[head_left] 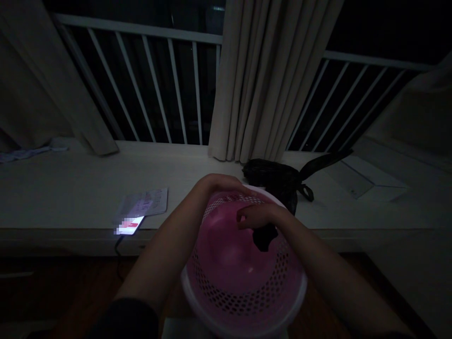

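Observation:
A pink perforated plastic basket with a white rim sits tilted between my arms in a dim room. My left hand is curled over its far rim and grips it. Inside the basket my right hand has its fingers closed on a small dark piece of cloth, which hangs just below the fingers. The inside of the basket otherwise shows only its smooth pink bottom.
A long white window ledge runs across the view. On it lie a lit phone with a cable, papers, and a black strapped bag. Beige curtains and white railing bars stand behind.

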`<action>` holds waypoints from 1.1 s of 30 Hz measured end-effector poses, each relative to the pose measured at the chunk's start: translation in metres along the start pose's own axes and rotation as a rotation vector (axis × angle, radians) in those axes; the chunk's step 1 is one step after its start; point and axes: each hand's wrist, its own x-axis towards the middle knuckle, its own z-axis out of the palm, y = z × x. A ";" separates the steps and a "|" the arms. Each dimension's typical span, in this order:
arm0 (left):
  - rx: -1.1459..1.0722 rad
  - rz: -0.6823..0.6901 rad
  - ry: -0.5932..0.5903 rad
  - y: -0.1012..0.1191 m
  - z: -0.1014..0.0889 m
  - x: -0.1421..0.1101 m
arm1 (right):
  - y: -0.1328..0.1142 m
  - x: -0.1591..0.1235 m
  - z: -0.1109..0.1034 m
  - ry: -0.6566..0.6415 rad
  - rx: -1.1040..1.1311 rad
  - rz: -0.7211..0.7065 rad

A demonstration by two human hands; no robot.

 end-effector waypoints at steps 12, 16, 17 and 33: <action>-0.189 -0.006 -0.119 -0.008 0.000 0.003 | -0.007 0.001 -0.001 -0.056 -0.043 0.059; -0.186 -0.022 -0.098 -0.009 -0.001 0.004 | -0.002 0.007 0.001 -0.043 -0.053 0.035; -0.178 -0.021 -0.105 -0.009 -0.001 0.004 | 0.000 0.009 0.001 -0.044 -0.060 0.023; 0.877 0.281 0.581 0.011 0.001 0.008 | 0.005 0.020 -0.005 0.016 -0.177 0.094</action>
